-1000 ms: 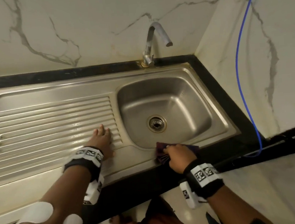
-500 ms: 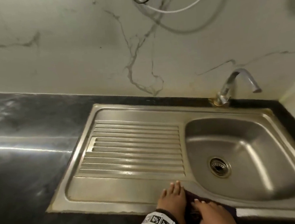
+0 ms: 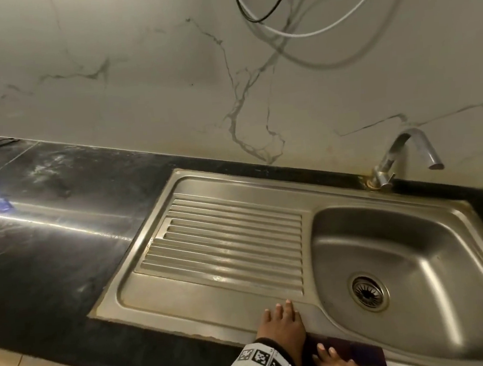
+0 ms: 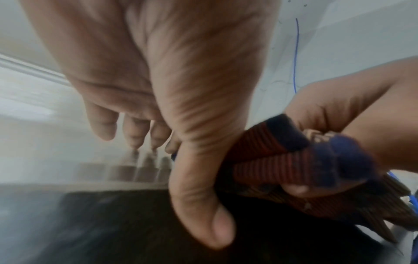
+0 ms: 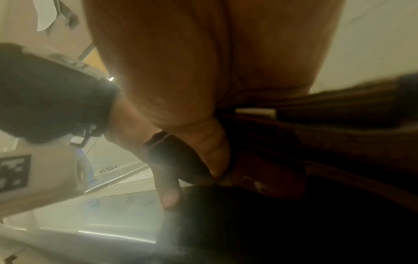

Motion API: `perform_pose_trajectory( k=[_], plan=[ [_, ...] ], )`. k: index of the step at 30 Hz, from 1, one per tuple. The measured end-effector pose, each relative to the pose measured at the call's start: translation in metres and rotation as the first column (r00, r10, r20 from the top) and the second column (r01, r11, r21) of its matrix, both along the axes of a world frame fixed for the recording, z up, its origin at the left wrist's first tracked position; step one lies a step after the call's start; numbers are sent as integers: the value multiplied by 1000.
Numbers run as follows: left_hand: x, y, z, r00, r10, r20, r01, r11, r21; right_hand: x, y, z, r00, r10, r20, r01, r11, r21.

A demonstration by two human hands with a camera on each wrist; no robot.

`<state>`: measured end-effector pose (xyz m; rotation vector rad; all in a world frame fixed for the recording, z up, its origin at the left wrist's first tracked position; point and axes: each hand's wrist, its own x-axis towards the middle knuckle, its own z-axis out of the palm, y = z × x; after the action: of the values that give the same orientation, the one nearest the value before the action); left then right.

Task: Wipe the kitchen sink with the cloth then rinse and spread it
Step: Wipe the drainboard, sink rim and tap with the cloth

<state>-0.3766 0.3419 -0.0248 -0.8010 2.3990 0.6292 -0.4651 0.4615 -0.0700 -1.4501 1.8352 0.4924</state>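
A stainless steel kitchen sink (image 3: 245, 308) is set into a dark stone bench (image 3: 45, 258), seen from above by a person standing at its front edge. The sink has a ribbed draining board (image 3: 225, 242) on the left and a deep basin (image 3: 416, 255) on the right, with a round drain strainer (image 3: 368, 291) in the basin floor. A curved metal tap (image 3: 401, 154) rises from the back rim, against a pale marble-patterned wall (image 3: 138, 89) where loose white and black cables (image 3: 279, 24) hang near the top. At the bottom of the head view, the left hand (image 3: 282, 323) lies flat on the sink's front ledge, fingers straight and close together, holding nothing; its wrist wears a black band with square black-and-white markers (image 3: 262, 362). Just beside it, to the right, the right hand (image 3: 335, 363) rests on a dark cloth (image 3: 363, 351) that lies on the front rim of the sink, below the basin. The left wrist view shows this more closely: the right hand (image 4: 339, 110) has its fingers and thumb curled round a bunched part of the cloth (image 4: 294, 157), which is striped red and dark blue, while the left hand's thumb (image 4: 199, 196) touches the cloth's edge. The right wrist view is dim and blurred, showing little beyond the palm and folds of dark cloth.
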Motion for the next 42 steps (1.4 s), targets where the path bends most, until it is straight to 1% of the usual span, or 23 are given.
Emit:
perform_pose_trajectory(
  k=[1, 2, 3, 4, 5, 6, 7, 8, 9, 10, 11, 12, 15, 18, 20, 23, 28, 30, 32, 34, 36, 39, 42],
  plan=[
    [-5, 6, 2, 1000, 5, 6, -5, 999, -33, -16, 5, -11, 997, 78, 19, -78, 997, 18],
    [-11, 14, 5, 1000, -2, 13, 3, 998, -67, -15, 11, -4, 997, 72, -26, -71, 996, 46],
    [-16, 23, 9, 1000, -10, 14, 11, 996, -93, -22, 17, 20, 998, 49, -42, -47, 998, 49],
    [-22, 32, 12, 1000, -11, 11, 12, 995, -104, -21, 22, 40, 999, -25, -24, 20, 984, -179],
    [-27, 42, 13, 1000, -6, 10, 7, 995, -96, -21, 29, 65, 994, -104, -41, 91, 964, -250],
    [-32, 51, 11, 1000, 2, 7, -1, 997, -78, -26, 39, 78, 983, -185, -3, 179, 958, -226],
    [-38, 60, 7, 1000, 5, -4, -5, 998, -60, -35, 49, 100, 970, -240, -39, 227, 950, -214],
    [-44, 69, 3, 1000, 0, -15, -1, 999, -52, -43, 58, 77, 972, -231, -44, 207, 929, -308],
    [-51, 77, 0, 1000, -8, -11, 7, 998, -63, -57, 70, 80, 953, -300, -48, 274, 917, -291],
    [-56, 84, -3, 1000, -12, -1, 12, 996, -87, -71, 82, 74, 954, -301, 0, 288, 911, -294],
    [-61, 89, -6, 1000, -9, 13, 10, 994, -107, -84, 93, 74, 951, -308, -3, 295, 914, -278],
    [-65, 92, -8, 1000, -3, 30, 6, 993, -117, -101, 106, 66, 943, -334, -7, 317, 900, -300],
    [-69, 92, -6, 998, -9, 61, 17, 993, -120, -146, 137, 67, 893, -451, -11, 424, 848, -318],
    [-68, 90, -2, 998, -10, 68, 17, 993, -116, -170, 153, 64, 845, -535, 1, 503, 794, -341],
    [-69, 91, 0, 998, 5, 64, 3, 993, -118, -169, 147, 66, 855, -518, -15, 482, 806, -345],
    [-71, 96, 3, 998, 20, 61, -11, 988, -153, -144, 125, 74, 888, -458, -27, 425, 843, -329],
    [-78, 100, 9, 993, 15, 116, 7, 982, -189, -94, 86, 78, 959, -282, 8, 265, 890, -372],
    [-82, 101, 12, 990, 16, 138, 10, 982, -190, -89, 84, 76, 967, -255, 15, 241, 892, -382],
    [-85, 104, 16, 984, 24, 175, 12, 979, -203, -97, 92, 74, 962, -271, 33, 262, 884, -387],
    [-94, 108, 18, 981, 33, 190, 11, 974, -228, -114, 106, 74, 938, -343, 51, 336, 862, -381],
    [-110, 121, 24, 982, -14, 189, 61, 967, -246, -138, 127, 74, 905, -422, 47, 406, 829, -385],
    [-145, 149, 24, 983, -156, 92, 171, 968, -182, -189, 169, 73, 848, -530, 11, 496, 785, -371],
    [-172, 177, 18, 976, -217, 15, 217, 966, -141, -243, 214, 72, 776, -623, -100, 567, 757, -325]
  ],
)
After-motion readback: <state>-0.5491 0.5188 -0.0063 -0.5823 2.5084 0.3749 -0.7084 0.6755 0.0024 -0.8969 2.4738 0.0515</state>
